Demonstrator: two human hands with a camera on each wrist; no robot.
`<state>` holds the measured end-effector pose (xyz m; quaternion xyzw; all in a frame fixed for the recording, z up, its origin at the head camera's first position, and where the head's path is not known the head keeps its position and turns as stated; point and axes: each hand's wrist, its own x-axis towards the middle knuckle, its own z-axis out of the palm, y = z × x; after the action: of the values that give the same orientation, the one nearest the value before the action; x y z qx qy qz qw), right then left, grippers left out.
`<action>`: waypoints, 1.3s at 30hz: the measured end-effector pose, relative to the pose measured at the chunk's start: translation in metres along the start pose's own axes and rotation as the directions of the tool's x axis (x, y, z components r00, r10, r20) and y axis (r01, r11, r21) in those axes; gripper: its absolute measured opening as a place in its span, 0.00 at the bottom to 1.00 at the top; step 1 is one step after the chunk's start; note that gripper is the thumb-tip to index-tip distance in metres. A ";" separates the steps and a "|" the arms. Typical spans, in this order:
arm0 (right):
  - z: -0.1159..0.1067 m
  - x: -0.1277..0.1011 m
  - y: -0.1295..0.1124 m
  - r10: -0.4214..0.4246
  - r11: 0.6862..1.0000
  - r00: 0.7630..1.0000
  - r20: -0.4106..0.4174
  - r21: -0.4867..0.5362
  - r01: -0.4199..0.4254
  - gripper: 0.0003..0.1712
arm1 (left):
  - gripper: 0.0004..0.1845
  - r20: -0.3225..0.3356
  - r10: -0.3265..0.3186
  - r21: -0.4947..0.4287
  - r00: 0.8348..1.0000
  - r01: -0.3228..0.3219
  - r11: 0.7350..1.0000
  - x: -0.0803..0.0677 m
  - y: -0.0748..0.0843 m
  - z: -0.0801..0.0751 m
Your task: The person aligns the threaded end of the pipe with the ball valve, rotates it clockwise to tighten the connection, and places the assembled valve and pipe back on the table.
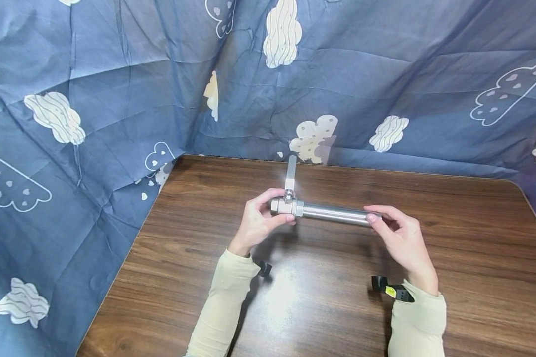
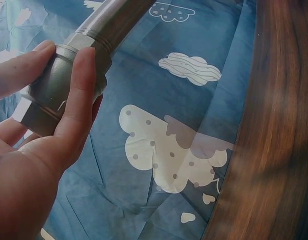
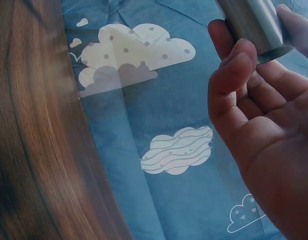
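Note:
A metal ball valve (image 1: 287, 205) with a flat lever handle (image 1: 291, 172) is screwed onto a shiny steel pipe (image 1: 335, 214). The pair is held level above a wooden table (image 1: 321, 297). My left hand (image 1: 259, 220) grips the valve body (image 2: 58, 90) between thumb and fingers. My right hand (image 1: 399, 238) pinches the pipe's free end (image 3: 256, 25) with thumb and fingertips. The lever points away from me, toward the cloth.
A blue cloth with white cloud prints (image 1: 116, 99) hangs behind and to the left of the table, draping over its far edge. Small black clips (image 1: 390, 289) sit at both cream sleeves. The table's rounded right corner (image 1: 518, 186) is in view.

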<state>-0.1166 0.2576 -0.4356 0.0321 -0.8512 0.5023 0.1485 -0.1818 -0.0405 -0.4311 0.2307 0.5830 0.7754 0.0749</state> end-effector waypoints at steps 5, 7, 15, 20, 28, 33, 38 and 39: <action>0.000 0.001 -0.001 0.006 1.000 1.000 0.001 0.015 -0.006 0.14 | 0.26 -0.008 -0.012 -0.002 1.000 0.012 1.000 0.000 0.002 0.001; 0.000 0.001 -0.001 0.009 1.000 1.000 -0.003 0.018 -0.009 0.14 | 0.26 -0.010 -0.012 0.001 1.000 0.012 1.000 0.000 0.002 0.001; 0.001 0.002 -0.002 -0.031 0.989 1.000 0.001 0.144 0.030 0.16 | 0.26 -0.008 0.009 0.003 1.000 -0.009 1.000 0.001 0.001 0.001; 0.001 0.002 -0.003 -0.094 0.949 0.995 0.022 0.304 0.083 0.21 | 0.27 -0.014 0.019 0.012 1.000 -0.019 1.000 0.001 0.000 0.001; 0.000 0.001 -0.004 -0.132 0.921 0.991 0.032 0.374 0.110 0.29 | 0.28 -0.027 0.038 0.026 0.999 -0.037 0.999 0.000 0.000 -0.002; -0.001 0.001 -0.006 -0.119 0.925 0.992 0.036 0.367 0.098 0.30 | 0.28 -0.031 0.039 0.014 0.999 -0.039 0.999 -0.001 0.001 -0.002; -0.001 0.001 -0.005 -0.132 0.919 0.991 0.034 0.380 0.109 0.31 | 0.27 -0.033 0.039 0.008 0.999 -0.038 0.999 -0.001 0.001 -0.002; -0.001 0.000 -0.004 -0.137 0.917 0.990 0.033 0.383 0.115 0.31 | 0.27 -0.033 0.039 0.007 0.999 -0.039 0.999 -0.001 0.002 -0.002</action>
<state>-0.1160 0.2560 -0.4316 0.1298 -0.7379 0.6460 0.1462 -0.1818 -0.0427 -0.4301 0.2294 0.5822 0.7785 0.0493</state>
